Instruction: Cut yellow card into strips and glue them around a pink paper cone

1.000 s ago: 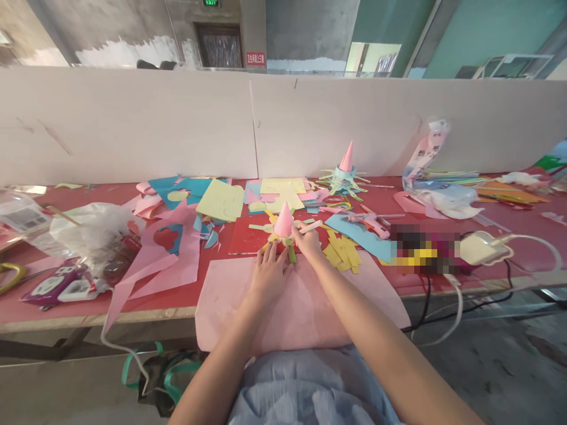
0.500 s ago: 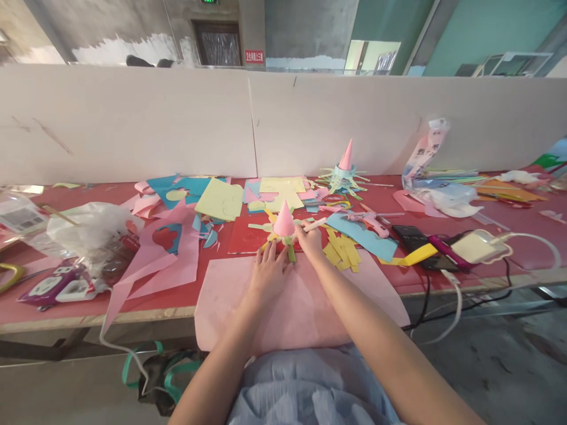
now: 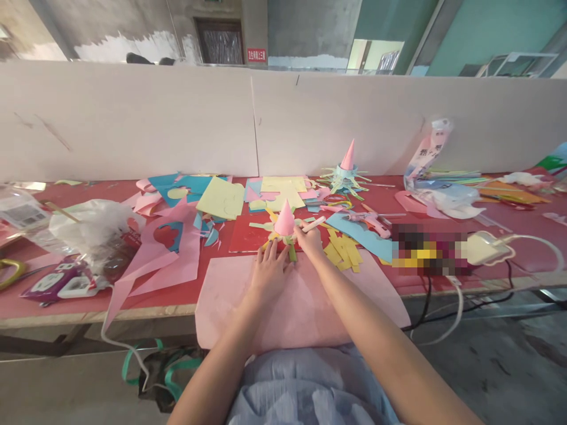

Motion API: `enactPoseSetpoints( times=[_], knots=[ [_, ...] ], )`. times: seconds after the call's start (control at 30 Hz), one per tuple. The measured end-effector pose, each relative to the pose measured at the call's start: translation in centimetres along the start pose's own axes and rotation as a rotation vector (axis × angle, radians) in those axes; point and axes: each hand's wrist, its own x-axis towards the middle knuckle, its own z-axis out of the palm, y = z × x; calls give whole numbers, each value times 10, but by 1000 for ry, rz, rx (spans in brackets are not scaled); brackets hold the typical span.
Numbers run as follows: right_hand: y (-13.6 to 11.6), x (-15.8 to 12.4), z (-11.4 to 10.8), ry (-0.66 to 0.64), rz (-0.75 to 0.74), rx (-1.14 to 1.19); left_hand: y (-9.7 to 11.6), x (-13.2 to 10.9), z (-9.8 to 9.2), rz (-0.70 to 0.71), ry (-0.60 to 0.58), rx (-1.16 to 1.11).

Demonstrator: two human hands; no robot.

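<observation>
A pink paper cone (image 3: 284, 219) stands upright on a flat base of radiating yellow and green paper strips (image 3: 261, 225), over a red sheet (image 3: 243, 237). My left hand (image 3: 269, 268) lies in front of it, fingers stretched out, their tips touching the front of the base. To the right of the cone, my right hand (image 3: 310, 241) is closed on a pale pen (image 3: 315, 224), held slanting with its lower end close to the strips. Whether the pen's tip touches the paper is too small to tell. Yellow paper strips (image 3: 343, 251) lie in a pile beside my right hand.
A second pink cone (image 3: 348, 154) on a blue-green strip base stands at the back. A pink glue gun (image 3: 374, 224) lies to the right. Paper scraps (image 3: 221, 198), a plastic bag (image 3: 95, 227) and yellow-handled scissors (image 3: 13, 273) lie leftward. A white partition (image 3: 177, 124) bounds the table.
The view has shifted very slightly. Both hands, the pen and the cone stay in nearly the same place.
</observation>
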Motion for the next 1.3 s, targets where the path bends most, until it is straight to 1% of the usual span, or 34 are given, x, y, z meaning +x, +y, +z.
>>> enactPoseSetpoints(
  times=[0.23, 0.37, 0.6, 0.77, 0.93, 1.17, 1.3],
  knots=[
    [1, 1, 0, 23, -25, -60, -1, 0, 1, 0, 13, -3],
    [0, 0, -1, 16, 8, -18, 0, 0, 0, -4, 6, -4],
    [-2, 0, -1, 15, 4, -14, -1, 0, 1, -4, 10, -4],
    [-1, 0, -1, 29, -30, -37, -1, 1, 2, 0, 10, -3],
    [-1, 0, -1, 25, 6, -29, -1, 1, 2, -3, 13, -3],
    [-4, -1, -1, 48, -3, -15, -1, 0, 3, -4, 13, 1],
    [-5, -1, -2, 59, -13, -47, -1, 0, 2, 1, 15, -4]
  ],
)
